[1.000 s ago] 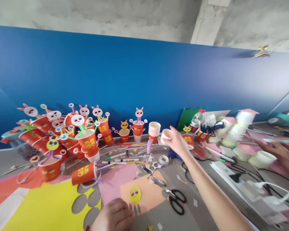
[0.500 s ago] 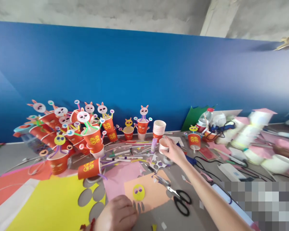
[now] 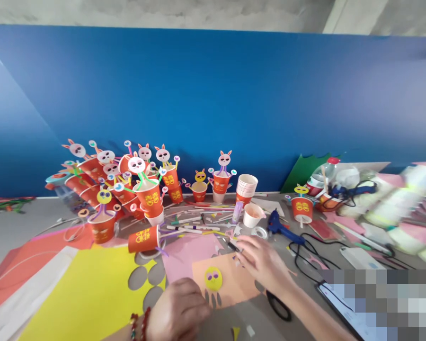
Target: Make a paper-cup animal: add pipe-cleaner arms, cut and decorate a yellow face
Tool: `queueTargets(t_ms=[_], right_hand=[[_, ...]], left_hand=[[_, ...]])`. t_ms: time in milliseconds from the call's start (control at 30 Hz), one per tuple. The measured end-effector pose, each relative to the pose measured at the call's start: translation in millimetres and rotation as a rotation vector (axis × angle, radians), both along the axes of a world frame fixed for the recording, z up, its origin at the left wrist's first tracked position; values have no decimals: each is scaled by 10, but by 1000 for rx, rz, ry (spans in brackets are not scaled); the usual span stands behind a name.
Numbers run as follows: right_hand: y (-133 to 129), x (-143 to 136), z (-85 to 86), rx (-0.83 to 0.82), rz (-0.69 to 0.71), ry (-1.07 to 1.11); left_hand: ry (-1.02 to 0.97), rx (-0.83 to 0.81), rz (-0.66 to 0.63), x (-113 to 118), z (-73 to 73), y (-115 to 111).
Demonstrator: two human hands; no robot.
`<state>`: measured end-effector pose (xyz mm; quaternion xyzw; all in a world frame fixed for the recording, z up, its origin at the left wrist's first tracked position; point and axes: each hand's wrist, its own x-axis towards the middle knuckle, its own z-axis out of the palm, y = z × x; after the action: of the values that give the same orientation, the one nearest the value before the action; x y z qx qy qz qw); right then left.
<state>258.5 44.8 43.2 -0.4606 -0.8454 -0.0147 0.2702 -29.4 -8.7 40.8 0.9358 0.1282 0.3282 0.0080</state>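
Note:
My left hand point(image 3: 182, 310) has its fingers curled inward beside the near left edge of a peach paper sheet point(image 3: 230, 289); what is in them, if anything, is hidden. On that sheet lies a yellow paper face point(image 3: 213, 278) with purple eyes, above several leaf-shaped holes. Over the sheet's right side, my right hand point(image 3: 264, 263) is bent in a pinch, slightly blurred, and I cannot make out what it holds. By its fingertips is a dark pen-like tool point(image 3: 230, 245). Beneath the wrist, a black scissors handle point(image 3: 279, 307) shows. A small white cup point(image 3: 252, 218) stands beyond the hand.
Red cups with paper rabbit figures point(image 3: 147, 199) crowd the left. A yellow sheet with round holes point(image 3: 78, 293) covers the near left. A blue glue gun point(image 3: 284, 229) with black cord and a tape roll point(image 3: 259, 232) lie right. Stacked cups point(image 3: 246, 185) stand behind.
My right hand has drawn back from the small white cup towards me, over the peach sheet and scissors. My left hand stays beside the sheet. The view has shifted right.

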Motion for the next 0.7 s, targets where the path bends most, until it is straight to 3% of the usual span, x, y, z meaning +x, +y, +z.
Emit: queueTargets(t_ms=[67,200,300,367,467,533,600,700], right_hand=[[-121,-41,-49,-107,28,-50],[-219,4,-167,-235,15,-73],[-218,43,-252,-219,-18,-54],[-212,50,-288,-203,-26,-30],[-217,61,-316,-185,-10,13],[-226,81,-334,-168,11,32],[-234,104,-354,-152,39,44],[-242,126,-355,-145,47,60]], left_hand=[[-59,-85,84,-113,77,26],[18,-191,595,-621,372,229],[197,-227,850,-1068,479,478],[336,-264,897,-1260,428,626],[430,-299,881,-1358,315,748],[410,-313,879,-1369,355,735],[334,-340,907,-1394,544,642],[126,-361,946,-1476,993,406]])
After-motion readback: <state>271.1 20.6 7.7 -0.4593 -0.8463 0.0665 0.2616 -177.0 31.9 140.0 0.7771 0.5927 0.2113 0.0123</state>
